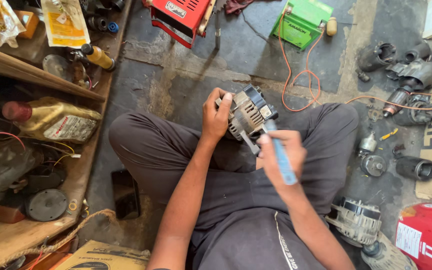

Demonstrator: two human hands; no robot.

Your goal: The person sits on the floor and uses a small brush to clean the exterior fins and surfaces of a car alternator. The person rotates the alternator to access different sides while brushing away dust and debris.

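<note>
I sit cross-legged on the floor. My left hand [216,117] grips a grey metal alternator [248,116] with a black rear cover, held above my lap. My right hand [278,157] is closed around a blue-handled tool [282,160], whose tip end points up against the alternator's lower right side. The tool's tip is hidden behind the alternator body.
A second alternator [357,221] lies by my right knee. Starter motor parts [411,75] are scattered at the right. A green battery [302,21] with orange wires and a red machine [181,15] stand ahead. Wooden shelves [36,75] with bottles line the left. A dark phone [126,194] lies on the floor.
</note>
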